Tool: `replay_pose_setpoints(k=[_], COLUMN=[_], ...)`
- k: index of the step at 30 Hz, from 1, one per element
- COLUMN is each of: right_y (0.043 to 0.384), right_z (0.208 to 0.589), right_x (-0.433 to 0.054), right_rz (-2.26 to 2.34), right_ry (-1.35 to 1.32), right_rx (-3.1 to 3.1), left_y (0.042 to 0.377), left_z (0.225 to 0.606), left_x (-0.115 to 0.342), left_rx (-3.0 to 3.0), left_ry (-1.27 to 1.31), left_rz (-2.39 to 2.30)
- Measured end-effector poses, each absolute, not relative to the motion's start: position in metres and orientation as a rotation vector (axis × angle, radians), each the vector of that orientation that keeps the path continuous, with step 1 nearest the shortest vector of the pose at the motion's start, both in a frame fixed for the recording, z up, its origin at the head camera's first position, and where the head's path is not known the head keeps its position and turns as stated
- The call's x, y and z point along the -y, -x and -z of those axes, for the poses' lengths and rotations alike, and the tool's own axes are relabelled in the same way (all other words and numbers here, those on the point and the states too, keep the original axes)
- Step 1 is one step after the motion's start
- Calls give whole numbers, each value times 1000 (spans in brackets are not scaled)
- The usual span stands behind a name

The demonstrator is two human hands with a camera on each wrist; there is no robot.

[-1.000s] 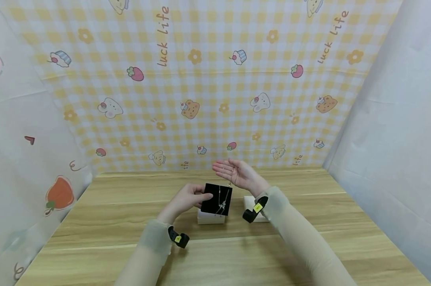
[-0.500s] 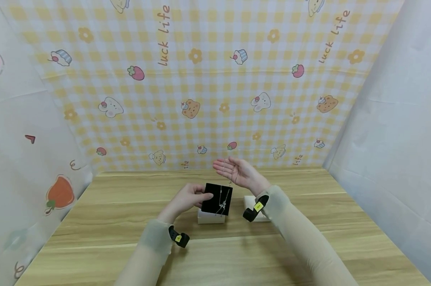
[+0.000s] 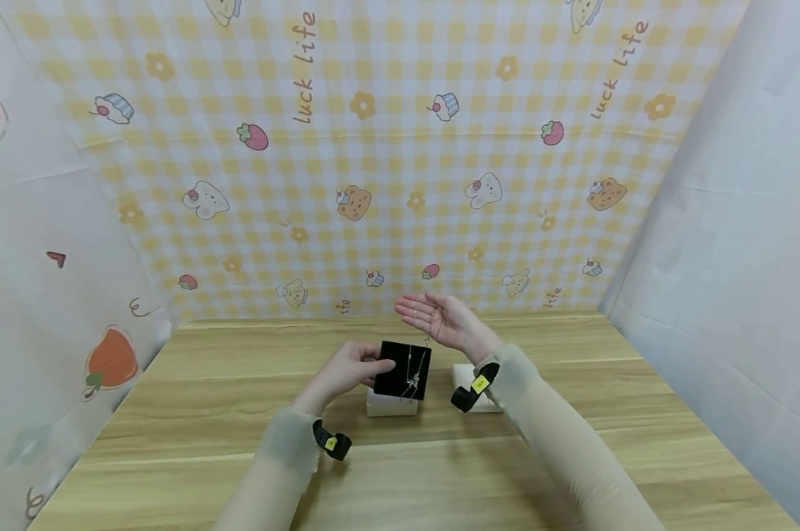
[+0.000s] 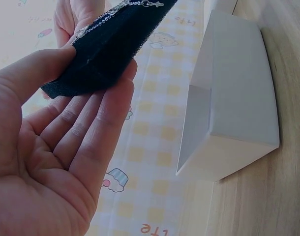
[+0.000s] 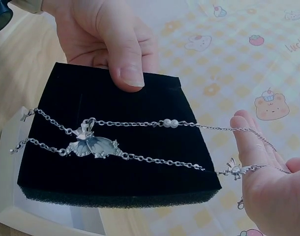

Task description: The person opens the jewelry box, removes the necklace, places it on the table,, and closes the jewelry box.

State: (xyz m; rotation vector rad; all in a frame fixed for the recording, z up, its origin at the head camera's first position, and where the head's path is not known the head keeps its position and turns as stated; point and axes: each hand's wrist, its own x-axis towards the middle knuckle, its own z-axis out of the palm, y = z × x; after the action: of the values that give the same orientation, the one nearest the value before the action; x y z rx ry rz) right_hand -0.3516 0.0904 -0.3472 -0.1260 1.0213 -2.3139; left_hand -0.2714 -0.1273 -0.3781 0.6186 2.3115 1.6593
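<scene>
Black pad [image 3: 391, 377] in left hand's [image 3: 353, 363] pinch, necklace [image 5: 97, 146] across straight-fingered right hand [image 3: 447, 323]

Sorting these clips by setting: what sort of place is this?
Probably a small staged recording corner, not an ordinary furnished room: a wood-grain tabletop, a yellow-checked cartoon cloth hung behind it, and a plain pale sheet along the right side.

Black pad [image 4: 108, 56] partly outside left-wrist view
</scene>
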Motion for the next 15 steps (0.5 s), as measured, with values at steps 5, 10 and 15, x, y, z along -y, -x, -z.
replay_pose_setpoints(k=[5, 10, 15], right_y=[351, 351, 351], right_z=[346, 347, 347], right_x=[-91, -92, -92], right_rz=[2314, 2307, 2307], right_ry=[140, 147, 152], right_rx=[-1033, -1013, -1009], left_y=[270, 270, 280], left_z=[375, 375, 389], left_x=[127, 126, 128], left_rx=[-2318, -2330, -2345], left_ry=[-615, -610, -614], left_rz=[-1655, -1639, -1627])
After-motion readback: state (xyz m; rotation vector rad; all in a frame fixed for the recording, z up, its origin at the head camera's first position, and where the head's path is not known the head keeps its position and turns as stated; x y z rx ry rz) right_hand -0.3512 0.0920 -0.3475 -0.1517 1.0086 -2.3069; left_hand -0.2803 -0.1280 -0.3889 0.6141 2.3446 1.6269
